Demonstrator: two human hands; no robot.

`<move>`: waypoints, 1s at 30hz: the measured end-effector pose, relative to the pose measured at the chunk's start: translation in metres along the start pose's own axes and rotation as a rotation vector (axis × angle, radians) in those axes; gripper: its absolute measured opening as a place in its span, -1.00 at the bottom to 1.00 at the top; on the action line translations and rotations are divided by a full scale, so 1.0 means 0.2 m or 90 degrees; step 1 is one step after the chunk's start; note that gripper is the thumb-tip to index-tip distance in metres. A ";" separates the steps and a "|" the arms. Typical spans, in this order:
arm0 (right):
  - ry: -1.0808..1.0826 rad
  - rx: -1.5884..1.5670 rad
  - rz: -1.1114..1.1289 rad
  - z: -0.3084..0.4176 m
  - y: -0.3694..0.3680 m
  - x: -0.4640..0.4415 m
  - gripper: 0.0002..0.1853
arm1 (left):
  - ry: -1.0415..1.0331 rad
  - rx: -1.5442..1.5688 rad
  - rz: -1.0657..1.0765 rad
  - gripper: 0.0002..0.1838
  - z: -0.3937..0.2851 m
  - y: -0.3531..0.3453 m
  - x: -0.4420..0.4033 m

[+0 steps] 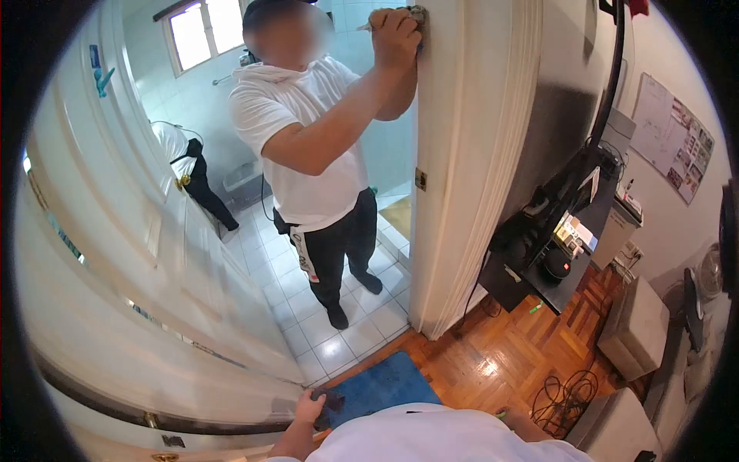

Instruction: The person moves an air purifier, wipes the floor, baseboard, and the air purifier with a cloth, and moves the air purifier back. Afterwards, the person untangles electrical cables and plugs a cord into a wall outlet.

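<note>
Low in the head view, my left hand (309, 406) is closed beside a dark, limp, cloth-like thing (333, 401) that hangs over the blue mat (385, 389). How firmly the fingers grip it is hard to make out. My right forearm (526, 426) shows past the white shirt, which hides the fingers of that hand. A small bright green bit (501, 414) appears at its end; its kind is unclear. Across the doorway stands another person (315, 154) in a white hooded top, both arms raised, pressing a bundled rag (400, 17) against the door frame (454, 177).
A white panelled door (154, 254) stands open at left, with a brass knob (182, 182). White tiles (335, 346) cover the bathroom floor. At right are a black desk (539, 285), a coiled cable (566, 400), a padded stool (635, 327) and a whiteboard (654, 119).
</note>
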State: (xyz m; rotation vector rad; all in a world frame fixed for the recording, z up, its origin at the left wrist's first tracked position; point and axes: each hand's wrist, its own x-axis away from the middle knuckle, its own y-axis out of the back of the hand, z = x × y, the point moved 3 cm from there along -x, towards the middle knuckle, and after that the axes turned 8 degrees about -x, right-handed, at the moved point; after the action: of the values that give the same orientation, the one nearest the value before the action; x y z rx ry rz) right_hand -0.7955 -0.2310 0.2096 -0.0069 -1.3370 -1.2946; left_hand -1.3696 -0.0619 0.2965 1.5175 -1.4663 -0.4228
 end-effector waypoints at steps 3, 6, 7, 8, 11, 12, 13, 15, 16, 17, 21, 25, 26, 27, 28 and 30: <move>-0.090 -0.182 0.020 0.13 0.03 0.28 -0.60 | -0.024 -0.043 0.026 -0.49 0.01 -0.05 -0.11; -0.060 -0.132 -0.095 -0.13 -0.11 0.13 -0.59 | -0.116 -0.087 0.032 -0.53 -0.08 -0.02 -0.21; -0.030 -0.095 -0.115 -0.21 -0.23 0.13 -0.57 | -0.138 -0.114 0.054 -0.53 -0.10 0.00 -0.25; -0.054 -0.192 -0.066 -0.08 -0.17 0.26 -0.52 | -0.147 -0.092 0.079 -0.55 -0.13 0.00 -0.30; -0.162 -0.419 -0.133 0.08 -0.18 0.51 -0.55 | -0.186 -0.069 0.134 -0.60 -0.25 0.00 -0.39; -0.159 -0.194 -0.116 0.06 -0.24 0.50 -0.56 | -0.229 -0.066 0.130 -0.59 -0.21 -0.05 -0.49; -0.208 -0.238 -0.145 0.11 -0.26 0.57 -0.59 | -0.253 -0.092 0.157 -0.59 -0.22 -0.04 -0.51; -0.274 -0.291 -0.170 0.21 -0.33 0.68 -0.61 | -0.271 -0.142 0.155 -0.56 -0.28 0.00 -0.50; -0.257 -0.332 -0.210 0.23 -0.37 0.72 -0.62 | -0.281 -0.157 0.169 -0.56 -0.28 -0.01 -0.53; -0.238 -0.367 -0.252 0.26 -0.40 0.76 -0.62 | -0.275 -0.207 0.227 -0.54 -0.27 -0.04 -0.56; -0.296 -0.357 -0.253 0.28 -0.52 0.97 -0.68 | -0.318 -0.302 0.291 -0.52 -0.21 -0.21 -0.70; -0.437 -0.471 -0.327 0.19 -0.67 1.23 -0.72 | -0.397 -0.300 0.341 -0.52 -0.38 -0.32 -0.68; -0.485 -0.526 -0.368 0.15 -0.68 1.27 -0.72 | -0.406 -0.282 0.324 -0.53 -0.38 -0.40 -0.72; -0.493 -0.533 -0.366 0.11 -0.69 1.30 -0.72 | -0.422 -0.262 0.325 -0.55 -0.48 -0.41 -0.64; -0.503 -0.541 -0.402 0.06 -0.71 1.33 -0.71 | -0.436 -0.243 0.326 -0.57 -0.58 -0.41 -0.55; -0.522 -0.554 -0.433 -0.04 -0.77 1.39 -0.70 | -0.450 -0.215 0.384 -0.61 -0.66 -0.52 -0.53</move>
State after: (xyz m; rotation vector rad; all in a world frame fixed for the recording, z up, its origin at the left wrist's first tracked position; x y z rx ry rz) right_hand -0.9720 -0.4777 0.3006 -0.8200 -1.3506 -2.5576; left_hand -1.2279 0.0668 0.2406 0.6088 -2.1618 -0.8297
